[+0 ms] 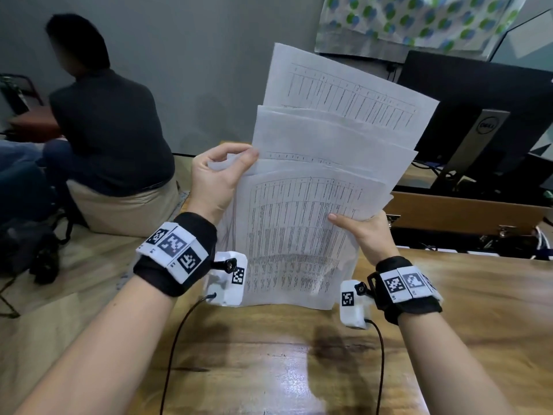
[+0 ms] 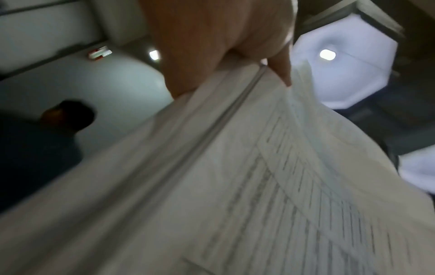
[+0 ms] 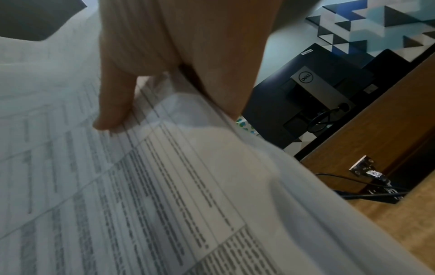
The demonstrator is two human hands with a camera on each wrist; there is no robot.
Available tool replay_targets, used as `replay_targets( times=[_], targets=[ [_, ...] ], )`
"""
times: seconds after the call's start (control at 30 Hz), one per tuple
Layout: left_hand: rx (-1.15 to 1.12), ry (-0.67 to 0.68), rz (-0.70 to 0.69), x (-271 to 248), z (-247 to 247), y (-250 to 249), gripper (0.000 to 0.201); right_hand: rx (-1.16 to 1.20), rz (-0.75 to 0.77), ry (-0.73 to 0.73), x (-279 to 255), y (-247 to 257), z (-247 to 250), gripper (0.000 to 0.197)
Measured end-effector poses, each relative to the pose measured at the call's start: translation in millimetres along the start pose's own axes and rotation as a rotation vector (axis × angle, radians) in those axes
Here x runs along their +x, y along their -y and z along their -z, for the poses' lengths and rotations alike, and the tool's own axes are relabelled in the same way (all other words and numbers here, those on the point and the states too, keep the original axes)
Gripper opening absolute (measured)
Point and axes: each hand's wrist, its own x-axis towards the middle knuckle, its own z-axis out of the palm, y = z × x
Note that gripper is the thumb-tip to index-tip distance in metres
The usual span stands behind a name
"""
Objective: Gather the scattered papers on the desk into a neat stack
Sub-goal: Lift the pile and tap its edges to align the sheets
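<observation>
Left hand: our left hand (image 1: 220,175) pinches the left edge of the papers (image 1: 302,223), thumb in front and curled fingers (image 1: 236,151) over the upper corner; from the left wrist view the hand (image 2: 212,42) shows one finger laid along the sheets (image 2: 247,176).

Right hand: our right hand (image 1: 363,235) grips the right edge of the same papers, thumb (image 1: 336,218) pressed flat on the printed face, the other fingers hidden behind; the right wrist view shows the thumb (image 3: 115,104) on the top sheet (image 3: 153,186).

Papers: held upright between our two hands, bottom edge touching the desk (image 1: 299,363) just ahead of our wrists. The sheets are fanned, not squared: upper pages stick out above our hands and lean to the right. They carry printed tables.

Desk: wooden, under and in front of both forearms.

Beyond our right hand: a dark monitor (image 1: 478,115) on a silver stand, seen from behind, and a brown box (image 1: 463,211) nearer, between it and our hand.

Beyond our left hand: a seated person (image 1: 104,124) in a dark top, back turned, well apart from us.

Above the papers: a patterned cloth (image 1: 413,19) on the wall.
</observation>
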Motion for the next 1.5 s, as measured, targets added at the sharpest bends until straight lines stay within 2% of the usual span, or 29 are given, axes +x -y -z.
replay_targets(
  times=[0.07, 0.23, 0.4, 0.57, 0.63, 0.7, 0.77, 0.87, 1.0, 1.07, 1.17, 1.27, 1.33, 1.47, 1.5],
  targets=[
    [-0.041, -0.043, 0.003, 0.0, 3.2, 2.8, 0.021, 0.029, -0.022, 0.006, -2.4, -0.9, 0.5, 0.038],
    [-0.073, -0.048, -0.039, -3.0, 7.3, -2.6, 0.003, 0.06, -0.056, 0.025, -4.9, -3.7, -2.0, 0.043],
    [-0.018, 0.106, -0.021, -1.4, -5.4, -19.9, 0.03, 0.024, -0.02, 0.062, -1.5, -1.4, -4.0, 0.037],
    [0.068, 0.027, -0.059, 3.9, -4.6, -20.7, 0.042, 0.014, -0.013, 0.067, -0.6, 1.5, 1.4, 0.035],
    [0.057, 0.055, -0.031, 5.9, -4.0, -20.7, 0.032, 0.013, -0.019, 0.074, 0.0, 2.0, 1.4, 0.036],
    [0.037, 0.079, -0.029, 7.0, -5.6, -20.2, 0.011, 0.021, -0.021, 0.075, 0.8, 2.8, -0.9, 0.039],
    [0.015, 0.04, -0.038, 8.2, -5.5, -16.8, 0.011, 0.047, -0.022, 0.067, 2.0, 3.9, -3.1, 0.037],
    [-0.055, -0.103, -0.028, 11.2, -0.3, -7.6, 0.011, 0.045, -0.025, 0.064, 3.4, 2.1, -2.2, 0.032],
    [-0.102, -0.203, -0.035, 7.9, 6.2, -0.3, 0.014, 0.038, -0.05, 0.054, 2.0, -5.4, -2.2, 0.036],
    [-0.072, -0.156, -0.037, 4.9, 5.9, -1.2, 0.008, 0.022, -0.045, 0.066, 0.9, -6.6, -4.1, 0.038],
    [-0.007, -0.003, -0.027, 5.3, 1.3, -6.2, 0.02, 0.021, -0.023, 0.08, 1.8, -5.0, -4.1, 0.039],
    [0.03, -0.021, -0.09, 14.2, -2.7, -14.5, 0.007, 0.016, -0.018, 0.061, 3.7, -2.8, -2.6, 0.044],
    [0.013, -0.065, -0.079, 17.7, -0.2, -9.1, 0.02, 0.014, -0.022, 0.056, 3.9, -2.9, -3.0, 0.044],
    [-0.101, -0.038, 0.011, 0.1, 5.5, 8.2, 0.009, 0.022, -0.045, 0.066, 1.8, -7.6, -6.3, 0.04],
    [-0.143, -0.024, 0.019, -4.2, 5.7, 11.2, 0.022, 0.016, -0.05, 0.056, 2.3, -9.8, -6.9, 0.039]
  ],
)
